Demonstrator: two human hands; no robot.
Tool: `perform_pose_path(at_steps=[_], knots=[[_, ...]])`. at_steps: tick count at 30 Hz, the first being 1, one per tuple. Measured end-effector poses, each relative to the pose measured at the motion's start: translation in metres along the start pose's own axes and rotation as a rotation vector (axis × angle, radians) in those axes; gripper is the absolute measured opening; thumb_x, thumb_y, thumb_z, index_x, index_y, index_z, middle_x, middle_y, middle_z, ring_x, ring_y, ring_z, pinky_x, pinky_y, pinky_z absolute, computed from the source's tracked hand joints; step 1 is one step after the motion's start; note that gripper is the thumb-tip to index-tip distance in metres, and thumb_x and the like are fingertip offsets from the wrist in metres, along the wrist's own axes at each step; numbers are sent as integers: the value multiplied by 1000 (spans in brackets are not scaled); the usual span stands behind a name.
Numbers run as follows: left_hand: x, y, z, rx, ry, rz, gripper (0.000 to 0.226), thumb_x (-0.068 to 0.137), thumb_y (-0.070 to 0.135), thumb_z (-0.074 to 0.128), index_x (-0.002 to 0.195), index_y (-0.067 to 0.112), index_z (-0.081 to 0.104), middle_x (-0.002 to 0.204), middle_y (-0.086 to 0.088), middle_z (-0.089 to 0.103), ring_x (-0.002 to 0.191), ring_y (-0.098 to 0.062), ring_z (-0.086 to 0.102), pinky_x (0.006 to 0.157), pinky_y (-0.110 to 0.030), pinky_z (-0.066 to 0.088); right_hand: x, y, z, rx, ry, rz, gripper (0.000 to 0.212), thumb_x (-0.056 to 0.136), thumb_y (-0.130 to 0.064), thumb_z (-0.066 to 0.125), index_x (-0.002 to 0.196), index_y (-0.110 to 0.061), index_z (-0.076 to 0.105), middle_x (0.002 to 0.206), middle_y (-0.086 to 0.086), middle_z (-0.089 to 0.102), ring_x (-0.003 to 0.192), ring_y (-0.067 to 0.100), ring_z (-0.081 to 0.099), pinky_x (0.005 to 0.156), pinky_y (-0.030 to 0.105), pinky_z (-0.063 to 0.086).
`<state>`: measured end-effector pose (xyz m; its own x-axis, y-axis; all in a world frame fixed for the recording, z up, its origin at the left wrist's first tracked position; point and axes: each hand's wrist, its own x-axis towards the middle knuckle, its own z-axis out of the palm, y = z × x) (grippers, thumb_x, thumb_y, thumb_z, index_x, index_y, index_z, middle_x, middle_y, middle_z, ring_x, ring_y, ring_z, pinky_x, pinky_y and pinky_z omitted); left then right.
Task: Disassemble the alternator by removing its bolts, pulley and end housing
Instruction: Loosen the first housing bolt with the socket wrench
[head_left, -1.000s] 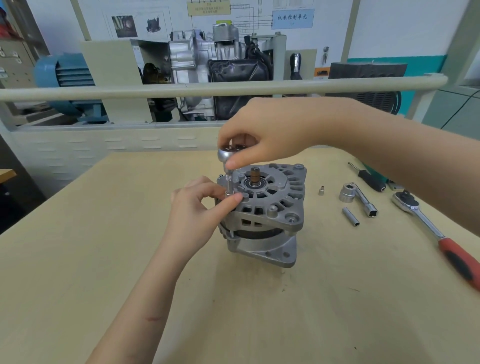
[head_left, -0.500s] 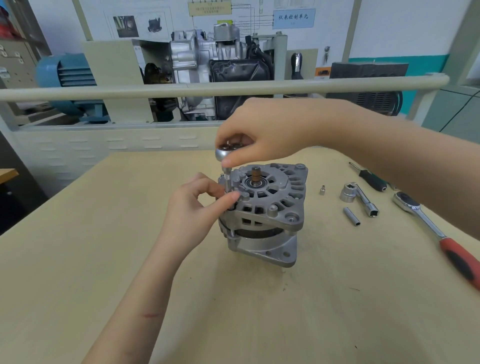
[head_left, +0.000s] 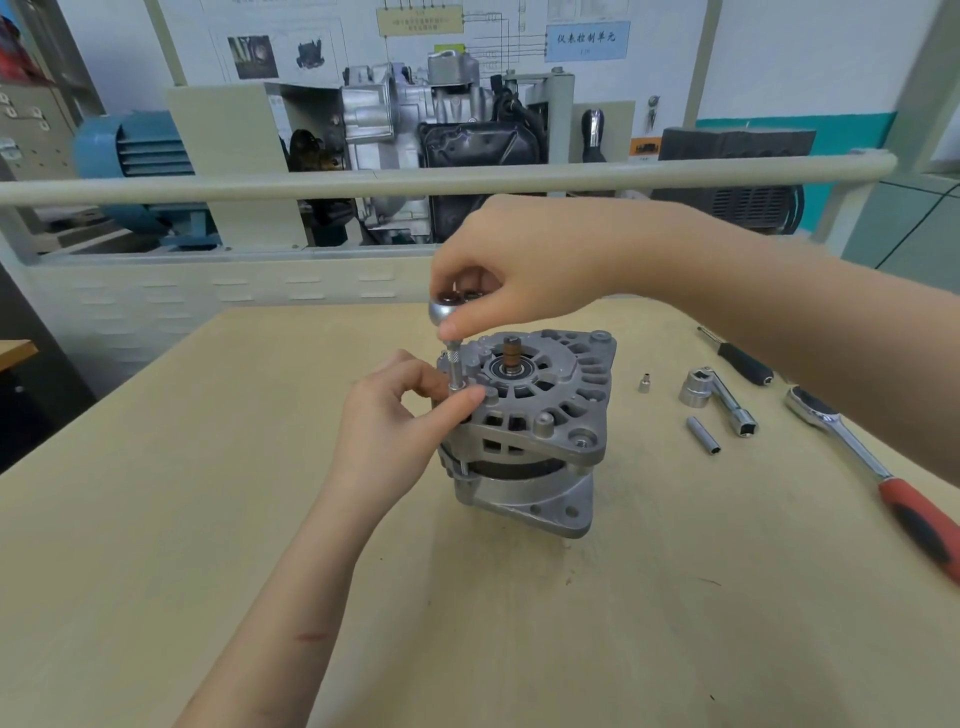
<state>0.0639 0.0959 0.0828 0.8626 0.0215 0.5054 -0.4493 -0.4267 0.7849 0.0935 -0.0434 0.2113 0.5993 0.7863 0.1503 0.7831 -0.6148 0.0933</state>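
On the pale wooden table (head_left: 208, 519) the alternator (head_left: 530, 431) stands upright on its end, shaft up, and I take it as my landmark. My right hand (head_left: 519, 265) hovers above its near-left top corner, fingers curled round the round head of a small ratchet (head_left: 441, 309). From that head a slim socket (head_left: 455, 371) runs straight down to a bolt on the alternator's upper housing. My left hand (head_left: 395, 415), at the alternator's left side, pinches the lower end of the socket between thumb and forefinger. Right of the alternator lie loose tools, well apart from it: a tiny bit (head_left: 644, 384), a large socket on a short bar (head_left: 719, 400), a slim long socket (head_left: 703, 435), a black-handled driver (head_left: 740, 361), and a red-handled ratchet (head_left: 878, 473) farthest out.
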Motion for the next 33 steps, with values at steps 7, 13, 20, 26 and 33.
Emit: perform_pose_path(at_steps=[7,13,20,26,33], knots=[[2,1,-6,-57,-107,0,10,78,16,69,69,12,65,81,-2,61,71,12,51,67,-1,33,-1,0,-3,15,-34,-2,32,87,-36,56,97,-7,65,83,7,65,72,18,56,64,18,38],[2,2,-4,20,-41,29,20,76,18,72,60,20,60,72,5,56,68,11,49,63,-3,33,-3,-2,-2,-4,-14,-44,31,87,-38,57,101,-12,64,77,-4,59,66,9,49,63,13,35],[3,2,-3,35,-46,33,19,71,22,75,62,18,58,73,7,58,71,13,49,65,0,31,0,0,0,13,7,8,39,88,-43,52,96,-7,65,82,10,66,72,20,56,61,16,36],[2,-2,-4,15,-145,8,11,75,21,71,71,11,69,81,-2,62,83,-12,55,68,-10,36,-6,0,-6,171,-50,-7,32,88,-31,57,111,-10,64,100,4,67,85,11,57,82,20,43],[1,-5,1,-12,-73,32,15,71,23,74,62,22,63,72,3,59,77,-4,52,67,-8,36,-13,6,-6,101,-110,83,43,84,-47,51,113,-18,63,95,4,68,87,17,62,81,33,48]])
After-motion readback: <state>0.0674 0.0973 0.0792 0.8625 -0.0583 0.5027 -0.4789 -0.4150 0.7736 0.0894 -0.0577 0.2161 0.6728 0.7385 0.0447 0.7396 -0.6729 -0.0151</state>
